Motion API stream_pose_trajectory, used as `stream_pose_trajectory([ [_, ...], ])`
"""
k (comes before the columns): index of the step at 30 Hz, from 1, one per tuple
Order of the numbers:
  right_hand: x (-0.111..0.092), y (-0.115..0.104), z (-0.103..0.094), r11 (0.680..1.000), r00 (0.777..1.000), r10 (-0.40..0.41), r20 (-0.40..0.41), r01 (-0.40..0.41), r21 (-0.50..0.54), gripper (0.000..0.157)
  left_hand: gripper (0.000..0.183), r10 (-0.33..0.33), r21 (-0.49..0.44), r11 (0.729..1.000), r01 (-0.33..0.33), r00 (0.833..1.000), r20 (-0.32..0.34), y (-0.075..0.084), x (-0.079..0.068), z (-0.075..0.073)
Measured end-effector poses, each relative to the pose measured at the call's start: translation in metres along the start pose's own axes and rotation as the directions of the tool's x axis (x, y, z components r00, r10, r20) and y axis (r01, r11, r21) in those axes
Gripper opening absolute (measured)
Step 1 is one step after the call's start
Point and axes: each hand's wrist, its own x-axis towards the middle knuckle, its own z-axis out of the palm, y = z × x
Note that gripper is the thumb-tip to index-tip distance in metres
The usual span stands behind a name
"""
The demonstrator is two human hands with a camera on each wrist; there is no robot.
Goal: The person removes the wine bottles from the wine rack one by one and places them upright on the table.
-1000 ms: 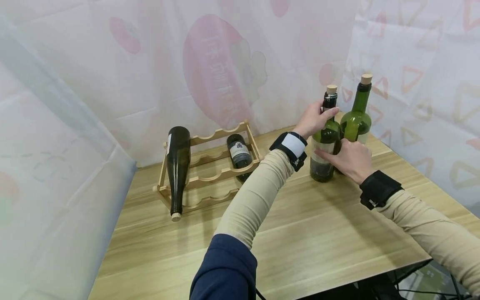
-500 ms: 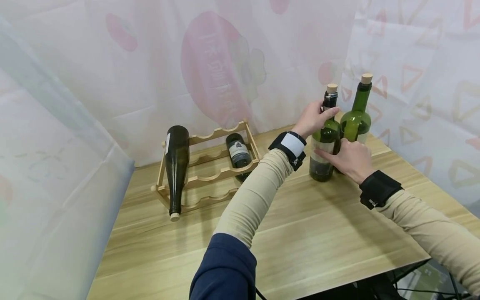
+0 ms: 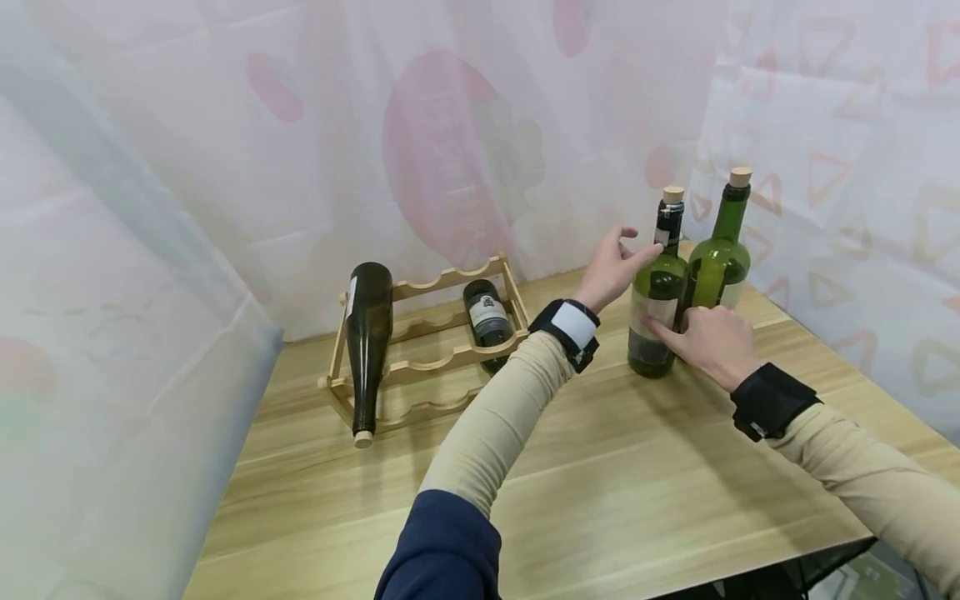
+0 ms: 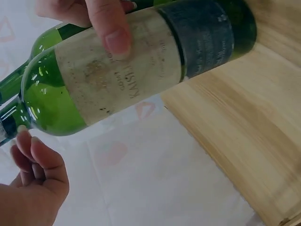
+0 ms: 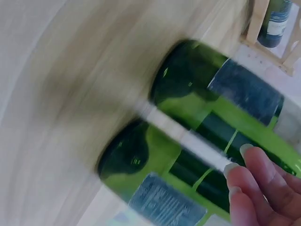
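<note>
Two green corked wine bottles stand upright side by side at the table's right in the head view. My right hand grips the nearer wine bottle, thumb across its label and fingers behind, toward the second wine bottle. Left of the nearer bottle's neck, my left hand has loosely bent fingers and holds nothing. From the left wrist, that hand shows close to the neck; whether a fingertip touches it I cannot tell. In the right wrist view, fingers of my right hand reach along the gap between the bottles.
A wooden wine rack stands at the table's left. Neck toward me, a dark bottle lies across its top left. A labelled bottle lies lower at its right. Printed cloth hangs behind the table.
My left hand has let go of the nearer bottle's neck and moved slightly left and down. The right hand keeps its hold. The head view has shifted a little.
</note>
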Motion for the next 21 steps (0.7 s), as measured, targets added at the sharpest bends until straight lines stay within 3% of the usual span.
stream_pose_trajectory([
  [5,-0.001,-0.002,-0.002,0.996,1.0,0.003,0.021,-0.005,0.086,0.061,0.036,-0.011,-0.082,0.997,0.005,0.997,-0.076,-0.014,-0.019,-0.005],
  [11,-0.007,-0.016,-0.006,0.963,0.99,0.022,0.141,-0.059,0.264,0.051,0.028,-0.067,-0.227,0.973,0.044,0.993,-0.095,-0.03,-0.046,-0.006],
  [16,-0.008,-0.027,-0.007,0.905,0.974,0.035,0.226,-0.126,0.405,0.048,0.029,-0.116,-0.326,0.942,0.082,0.99,-0.086,-0.04,-0.065,-0.014],
  [21,-0.007,-0.035,-0.004,0.814,0.963,0.054,0.265,-0.197,0.547,0.048,0.031,-0.15,-0.388,0.916,0.098,0.983,-0.105,-0.048,-0.081,-0.026],
])
